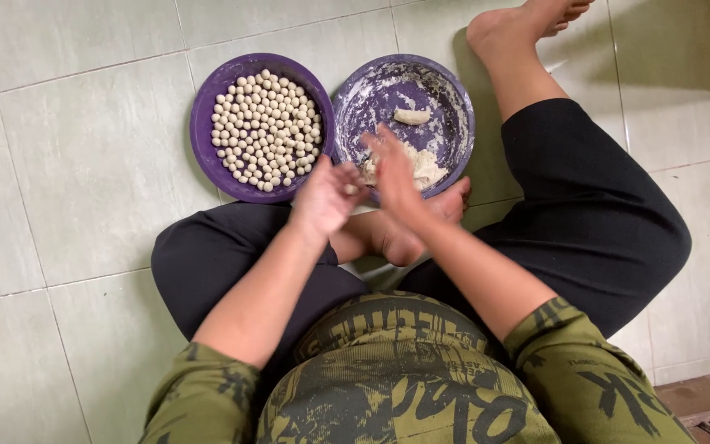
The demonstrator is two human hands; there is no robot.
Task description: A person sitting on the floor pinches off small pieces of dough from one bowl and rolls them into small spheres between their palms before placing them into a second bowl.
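Two hands, left (325,197) and right (394,177), press palm to palm, apparently rolling a dough bit too hidden to confirm; beyond, within easy reach, a floured purple plate (454,99) holds the dough lump (421,168), beside a bowl (203,123) of finished balls (266,127).

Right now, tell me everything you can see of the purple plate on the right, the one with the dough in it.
The right purple plate is round, shallow, plastic-looking, and lies flat on the tiled floor, its rim touching the left purple plate of dough balls. Its inside is smeared with white flour. A small dough piece lies near its middle and a larger dough lump near its front edge. The right hand hovers over that edge, hiding part of it.
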